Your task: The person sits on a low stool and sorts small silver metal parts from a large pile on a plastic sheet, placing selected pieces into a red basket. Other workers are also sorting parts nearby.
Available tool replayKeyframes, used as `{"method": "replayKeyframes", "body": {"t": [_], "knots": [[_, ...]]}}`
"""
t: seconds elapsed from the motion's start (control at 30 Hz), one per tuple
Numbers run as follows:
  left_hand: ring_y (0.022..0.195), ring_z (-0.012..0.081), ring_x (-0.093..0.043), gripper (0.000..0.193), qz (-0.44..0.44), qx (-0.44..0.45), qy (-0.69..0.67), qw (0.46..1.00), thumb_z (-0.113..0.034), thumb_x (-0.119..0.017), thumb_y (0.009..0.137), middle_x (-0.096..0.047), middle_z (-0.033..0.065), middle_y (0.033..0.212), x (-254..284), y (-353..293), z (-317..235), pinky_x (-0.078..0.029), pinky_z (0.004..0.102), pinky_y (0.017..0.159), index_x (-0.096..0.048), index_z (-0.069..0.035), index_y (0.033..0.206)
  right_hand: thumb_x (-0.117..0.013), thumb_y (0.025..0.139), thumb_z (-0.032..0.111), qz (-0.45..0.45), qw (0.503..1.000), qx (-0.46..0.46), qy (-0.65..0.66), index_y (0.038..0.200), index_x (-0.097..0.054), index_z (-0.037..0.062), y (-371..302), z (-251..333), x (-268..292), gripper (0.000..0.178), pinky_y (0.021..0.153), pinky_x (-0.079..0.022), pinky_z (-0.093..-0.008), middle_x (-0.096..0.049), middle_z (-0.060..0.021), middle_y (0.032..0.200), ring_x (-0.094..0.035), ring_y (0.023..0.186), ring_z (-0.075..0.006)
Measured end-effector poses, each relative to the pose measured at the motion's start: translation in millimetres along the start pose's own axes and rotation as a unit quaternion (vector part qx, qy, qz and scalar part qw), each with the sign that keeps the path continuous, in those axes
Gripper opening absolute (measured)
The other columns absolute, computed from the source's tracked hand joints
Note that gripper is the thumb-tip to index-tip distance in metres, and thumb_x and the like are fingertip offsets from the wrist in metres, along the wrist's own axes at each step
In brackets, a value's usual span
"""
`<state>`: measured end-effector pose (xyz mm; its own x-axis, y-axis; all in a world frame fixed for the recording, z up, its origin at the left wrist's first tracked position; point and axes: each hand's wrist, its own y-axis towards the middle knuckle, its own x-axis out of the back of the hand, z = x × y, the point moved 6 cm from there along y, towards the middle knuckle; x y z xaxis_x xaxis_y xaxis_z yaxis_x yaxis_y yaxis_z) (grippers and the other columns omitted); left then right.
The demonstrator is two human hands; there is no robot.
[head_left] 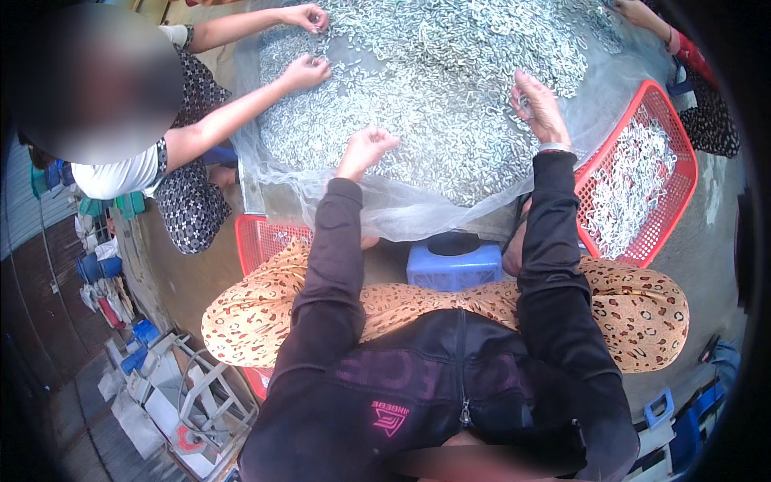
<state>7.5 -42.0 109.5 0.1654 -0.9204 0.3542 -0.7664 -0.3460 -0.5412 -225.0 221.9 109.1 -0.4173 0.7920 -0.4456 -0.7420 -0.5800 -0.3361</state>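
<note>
While both hands worked the heap of small silvery fish (434, 88) on the netted surface (418, 213), the left hand (365, 149) pinched loosely (contents unclear) and the right hand (540, 108) lay open, touching fish beside a red basket (671, 205).

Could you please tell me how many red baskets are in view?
2: one basket beside the right hand, holding small silvery fish; another below the table edge, partly hidden. More may be hidden.

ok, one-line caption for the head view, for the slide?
Left hand and right hand pick through a pile of small silvery fish on mesh netting, red basket alongside.
</note>
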Motion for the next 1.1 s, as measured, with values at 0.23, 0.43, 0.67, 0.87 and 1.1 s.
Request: {"method": "replayKeyframes", "body": {"t": [0.23, 0.43, 0.67, 0.87, 1.1], "knots": [[0.058, 0.0051, -0.045, 0.016, 0.129, -0.009, -0.199, 0.971, -0.020, -0.065, 0.085, -0.052, -0.0035, 0.071, -5.3, 3.5, -55.0, -0.036, 0.0204, 0.053, -0.056, -0.008, 0.082, -0.074, 0.068, 0.021, -0.129, 0.851, -0.042, -0.508, 0.088, -0.071, 0.0123, 13.8, -83.4, 2.6, 0.022, 0.077, -0.048, -0.0354, -0.068, -0.0122, 0.081, -0.065, 0.081, -0.0247], [0.070, 0.0120, -0.048, 0.015, 0.134, -0.045, -0.380, 0.914, -0.020, -0.052, 0.089, -0.051, 0.0048, 0.083, -23.0, 7.6, -86.7, -0.039, 0.0222, 0.055, -0.050, -0.007, 0.082, -0.065, 0.086, 0.024, 0.071, 0.992, -0.060, 0.087, 0.091, -0.061, 0.0026, -0.2, -43.9, -18.7, 0.022, 0.045, -0.035, -0.0205, -0.049, 0.0019, 0.061, -0.045, 0.054, -0.0079], [0.066, 0.0171, -0.046, 0.031, 0.154, -0.136, -0.568, 0.797, -0.029, -0.044, 0.090, -0.046, 0.0113, 0.080, -31.2, 32.6, -122.1, -0.035, 0.0218, 0.043, -0.040, -0.005, 0.071, -0.055, 0.091, 0.038, 0.155, 0.935, 0.068, 0.312, 0.079, -0.049, 0.0075, -31.2, 36.5, -14.5, 0.033, 0.036, -0.024, -0.0150, -0.042, -0.0008, 0.065, -0.038, 0.052, -0.0064], [0.057, 0.0120, -0.048, 0.025, 0.133, -0.029, -0.260, 0.956, -0.027, -0.061, 0.087, -0.053, 0.0049, 0.071, -71.2, 69.1, -96.2, -0.036, 0.0213, 0.038, -0.058, -0.003, 0.081, -0.062, 0.087, 0.028, -0.007, 0.994, -0.011, -0.108, 0.090, -0.060, 0.0045, -9.0, -9.6, 22.4, 0.023, 0.047, -0.042, -0.0277, -0.058, -0.0044, 0.072, -0.056, 0.060, -0.0158], [0.072, 0.0340, -0.062, 0.022, -0.024, -0.222, 0.331, 0.917, -0.021, -0.071, 0.074, -0.065, 0.0175, 0.075, -120.4, 51.7, -80.4, -0.049, 0.0404, 0.071, -0.067, -0.001, 0.082, -0.067, 0.077, 0.023, -0.140, 0.764, 0.002, -0.630, 0.089, -0.066, 0.0086, -1.9, -72.6, 15.2, 0.019, 0.074, -0.048, -0.0407, -0.066, -0.0144, 0.084, -0.064, 0.084, -0.0308]]}}
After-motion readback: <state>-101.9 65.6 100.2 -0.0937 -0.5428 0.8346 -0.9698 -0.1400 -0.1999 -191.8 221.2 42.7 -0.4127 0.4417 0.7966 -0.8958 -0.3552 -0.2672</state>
